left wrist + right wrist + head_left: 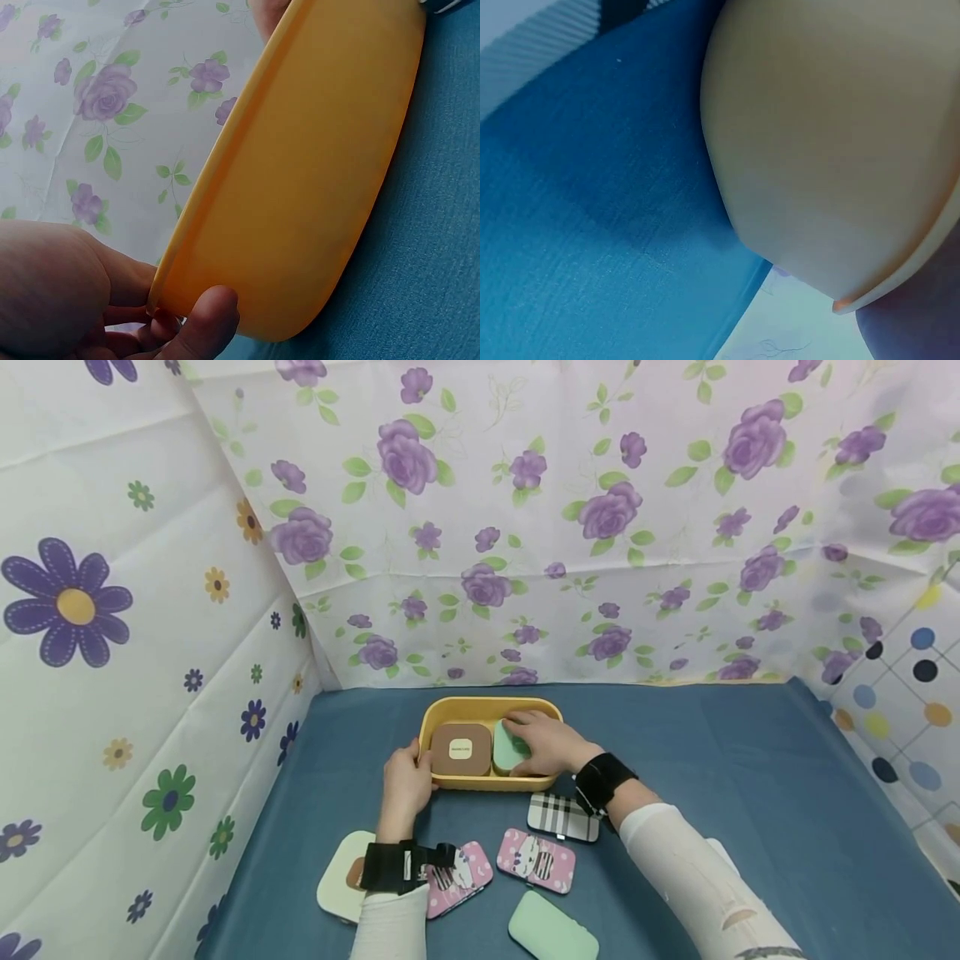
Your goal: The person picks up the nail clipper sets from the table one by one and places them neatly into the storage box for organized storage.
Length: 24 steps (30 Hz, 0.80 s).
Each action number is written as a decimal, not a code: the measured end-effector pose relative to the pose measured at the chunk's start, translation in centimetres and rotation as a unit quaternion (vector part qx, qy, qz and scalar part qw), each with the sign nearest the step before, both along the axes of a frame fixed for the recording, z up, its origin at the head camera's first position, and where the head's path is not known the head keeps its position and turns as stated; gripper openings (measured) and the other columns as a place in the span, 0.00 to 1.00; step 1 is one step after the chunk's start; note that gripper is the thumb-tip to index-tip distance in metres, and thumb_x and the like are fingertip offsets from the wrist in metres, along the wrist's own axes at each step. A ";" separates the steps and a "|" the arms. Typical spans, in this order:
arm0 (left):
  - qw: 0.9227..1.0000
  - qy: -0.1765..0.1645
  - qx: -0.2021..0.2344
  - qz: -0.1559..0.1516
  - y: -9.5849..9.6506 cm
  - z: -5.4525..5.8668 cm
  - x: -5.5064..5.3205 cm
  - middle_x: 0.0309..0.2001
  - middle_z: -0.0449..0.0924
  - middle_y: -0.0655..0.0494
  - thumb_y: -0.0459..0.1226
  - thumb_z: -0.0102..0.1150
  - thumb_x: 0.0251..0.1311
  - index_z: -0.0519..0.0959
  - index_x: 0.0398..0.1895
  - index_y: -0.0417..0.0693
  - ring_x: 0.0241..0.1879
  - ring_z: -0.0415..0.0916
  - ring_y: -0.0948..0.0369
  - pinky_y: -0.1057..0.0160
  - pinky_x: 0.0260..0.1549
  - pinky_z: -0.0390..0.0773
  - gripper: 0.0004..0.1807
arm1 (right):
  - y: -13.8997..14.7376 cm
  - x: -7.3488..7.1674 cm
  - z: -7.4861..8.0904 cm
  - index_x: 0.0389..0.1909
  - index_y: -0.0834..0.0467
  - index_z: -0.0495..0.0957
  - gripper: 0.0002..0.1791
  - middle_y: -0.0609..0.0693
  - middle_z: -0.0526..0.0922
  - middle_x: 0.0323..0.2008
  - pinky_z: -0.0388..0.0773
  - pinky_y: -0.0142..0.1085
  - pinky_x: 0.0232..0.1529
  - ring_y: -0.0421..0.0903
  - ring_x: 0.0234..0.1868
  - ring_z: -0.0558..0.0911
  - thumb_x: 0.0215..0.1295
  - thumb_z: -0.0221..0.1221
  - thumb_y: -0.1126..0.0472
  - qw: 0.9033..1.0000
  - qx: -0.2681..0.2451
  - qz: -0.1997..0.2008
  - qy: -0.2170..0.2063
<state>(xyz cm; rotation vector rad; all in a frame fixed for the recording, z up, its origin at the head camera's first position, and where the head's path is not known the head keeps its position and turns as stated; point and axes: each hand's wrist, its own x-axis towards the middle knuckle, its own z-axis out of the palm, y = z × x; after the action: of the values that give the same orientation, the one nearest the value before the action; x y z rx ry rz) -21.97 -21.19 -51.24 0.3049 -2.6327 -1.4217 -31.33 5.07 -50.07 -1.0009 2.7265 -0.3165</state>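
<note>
A yellow plastic bin [487, 783] stands near the back of the blue cloth. My left hand [407, 781] grips its left front corner; in the left wrist view, the thumb of that left hand [60, 289] presses the outside of the bin wall [300, 172]. Inside the bin, a brown square case [448, 763] with a small cream label lies on the left. To its right is a mint-green case [505, 753], held from above by my right hand [553, 746], fingers over its far edge and thumb nearer the front. The right wrist view is mostly the bin's outer wall [817, 135].
In front of the bin lie a black-and-white plaid case [551, 814], two pink cat-print cases [517, 852], another mint-green case [553, 928] and a cream case [337, 881] partly under my left forearm. A floral curtain [525, 527] hangs behind.
</note>
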 end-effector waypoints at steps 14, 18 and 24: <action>1.000 0.001 0.002 0.001 0.2 0.2 0.1 0.61 0.74 0.25 0.34 0.51 0.83 0.65 0.78 0.30 0.24 0.80 0.56 0.58 0.28 0.84 0.27 | 1.6 0.0 0.3 0.85 0.55 0.59 0.46 0.58 0.56 0.84 0.60 0.58 0.77 0.60 0.83 0.55 0.74 0.67 0.43 0.989 -0.135 -0.003 -0.064; 1.000 -0.001 0.006 -0.003 0.1 0.0 0.0 0.62 0.73 0.25 0.34 0.50 0.83 0.65 0.78 0.30 0.24 0.81 0.55 0.59 0.27 0.84 0.27 | 2.7 0.2 0.6 0.84 0.55 0.62 0.41 0.58 0.60 0.82 0.61 0.58 0.76 0.59 0.82 0.59 0.77 0.65 0.45 0.983 -0.176 -0.018 -0.054; 1.000 -0.004 0.009 -0.003 0.0 -0.1 0.0 0.63 0.73 0.24 0.34 0.50 0.84 0.64 0.79 0.30 0.25 0.81 0.55 0.58 0.28 0.84 0.27 | 4.4 1.8 1.7 0.84 0.53 0.62 0.39 0.58 0.62 0.81 0.64 0.62 0.74 0.61 0.80 0.62 0.79 0.63 0.46 0.970 -0.226 -0.070 -0.051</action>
<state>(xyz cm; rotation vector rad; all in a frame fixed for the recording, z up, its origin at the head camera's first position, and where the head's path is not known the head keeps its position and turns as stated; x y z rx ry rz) -21.96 -21.21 -51.31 0.3039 -2.6309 -1.4490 -29.57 9.47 -48.39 -0.8569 2.6909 -1.0199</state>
